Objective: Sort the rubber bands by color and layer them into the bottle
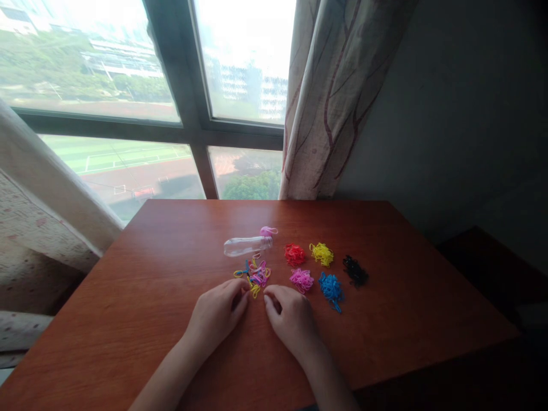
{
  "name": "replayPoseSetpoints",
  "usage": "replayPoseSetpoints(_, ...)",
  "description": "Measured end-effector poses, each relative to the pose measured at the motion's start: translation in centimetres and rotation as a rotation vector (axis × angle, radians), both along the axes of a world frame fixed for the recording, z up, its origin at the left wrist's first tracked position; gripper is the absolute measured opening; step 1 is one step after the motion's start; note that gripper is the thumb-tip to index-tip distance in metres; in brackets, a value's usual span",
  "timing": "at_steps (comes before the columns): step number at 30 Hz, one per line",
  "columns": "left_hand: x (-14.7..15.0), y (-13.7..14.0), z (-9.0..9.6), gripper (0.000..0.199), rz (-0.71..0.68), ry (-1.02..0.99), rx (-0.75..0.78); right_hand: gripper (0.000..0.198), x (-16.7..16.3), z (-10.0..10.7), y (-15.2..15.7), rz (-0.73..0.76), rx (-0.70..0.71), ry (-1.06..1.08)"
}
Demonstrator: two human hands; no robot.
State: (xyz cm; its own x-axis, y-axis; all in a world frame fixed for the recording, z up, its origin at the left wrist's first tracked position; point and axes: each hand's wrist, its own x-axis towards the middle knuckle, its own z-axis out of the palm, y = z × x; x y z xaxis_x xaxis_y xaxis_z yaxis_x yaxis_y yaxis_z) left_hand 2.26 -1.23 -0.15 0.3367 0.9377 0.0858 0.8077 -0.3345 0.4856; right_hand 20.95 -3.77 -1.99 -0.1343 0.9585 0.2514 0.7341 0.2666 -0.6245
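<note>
On the table (171,274), the clear bottle (247,246) lies uncapped.

- The table (149,297) is showing a reddish-brown wood grain.
- The sorted piles are showing red (294,254), yellow (321,254), black (355,270), pink (302,279) and blue (331,288).
- The mixed pile (256,273) is showing many colours.
- The bottle (247,246) is looking clear, with a pink cap (268,231).
- The curtain (338,97) is showing dark red lines on beige.

Open wooden table (141,297) at nine o'clock of the left hand (216,314); likewise bare at three and five o'clock of the right hand (291,317). Blocked at twelve by the mixed band pile (254,273) and the lying clear bottle (247,246). Crowded at one to two o'clock: pink (302,279), blue (331,287), red (294,254), yellow (321,254), black (355,270) heaps, narrow lanes between.
</note>
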Motion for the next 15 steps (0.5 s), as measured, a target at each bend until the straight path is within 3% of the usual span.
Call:
replayPoseSetpoints(9,0.7,0.2,0.1,0.014,-0.076,-0.114,0.031,0.018,0.0,0.2,0.0,0.022,-0.003,-0.014)
replayPoseSetpoints(15,5.0,3.7,3.1,0.012,-0.195,-0.028,0.087,0.013,0.1,0.3,0.0,-0.007,-0.017,-0.078)
